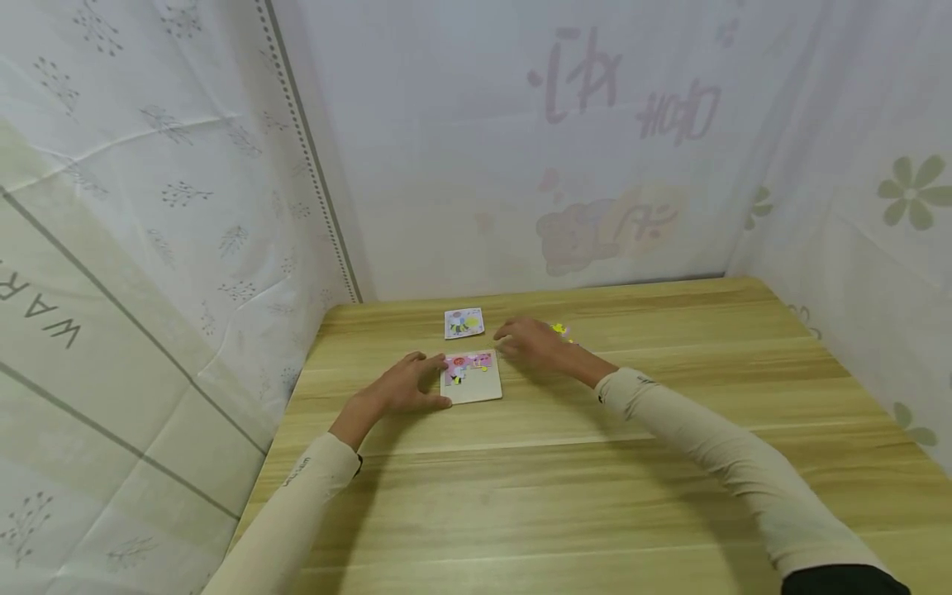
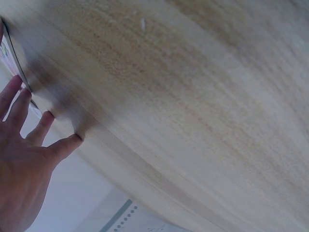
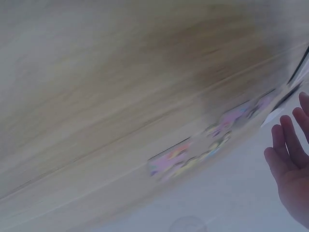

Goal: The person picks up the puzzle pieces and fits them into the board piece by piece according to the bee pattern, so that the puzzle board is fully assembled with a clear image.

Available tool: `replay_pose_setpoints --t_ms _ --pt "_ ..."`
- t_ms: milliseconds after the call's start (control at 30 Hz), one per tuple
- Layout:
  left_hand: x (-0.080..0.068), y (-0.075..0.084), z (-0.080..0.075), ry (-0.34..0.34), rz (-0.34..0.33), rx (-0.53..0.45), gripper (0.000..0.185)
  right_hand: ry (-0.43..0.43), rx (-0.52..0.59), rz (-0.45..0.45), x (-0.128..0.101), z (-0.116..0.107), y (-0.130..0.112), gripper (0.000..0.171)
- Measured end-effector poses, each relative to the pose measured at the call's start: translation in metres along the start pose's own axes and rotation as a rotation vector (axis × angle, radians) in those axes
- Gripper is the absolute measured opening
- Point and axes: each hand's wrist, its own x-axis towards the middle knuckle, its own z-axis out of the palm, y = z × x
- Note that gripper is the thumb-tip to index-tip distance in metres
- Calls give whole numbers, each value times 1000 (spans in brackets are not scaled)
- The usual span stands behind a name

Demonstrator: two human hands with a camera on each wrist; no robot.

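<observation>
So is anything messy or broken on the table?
Nothing looks broken or spilled. The puzzle board lies flat and only partly filled, a picture card sits behind it, and loose yellow pieces lie past the right hand.

table: pale wood grain, smooth, with a soft matt sheen under my arms.
puzzle board: thin light wood or card under my left hand, printed in pink and yellow at its far edge.
card: farther off, flat printed paper, matt.
curtains: thin white cloth, creased, faintly printed.
sleeves: cream knit cloth, matt.
</observation>
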Motion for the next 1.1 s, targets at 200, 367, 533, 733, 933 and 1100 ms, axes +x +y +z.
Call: replay_pose_setpoints --t_ms 200,367,533,733,933,1100 --pt "0 1 -1 2 7 -4 88 -5 -27 115 -7 -9 14 28" --pt "0 1 -3 5 15 1 88 27 -19 146 -14 -14 26 28" --pt "1 0 -3 7 11 1 91 47 -21 176 -20 -16 41 29" --pt "1 -1 -1 6 14 -6 93 51 -17 246 -27 -17 55 30" --pt "0 -1 0 1 10 -12 93 35 0 274 -29 -17 59 29" --pt "-2 0 0 -1 5 -21 94 12 -12 258 -26 -17 60 29"
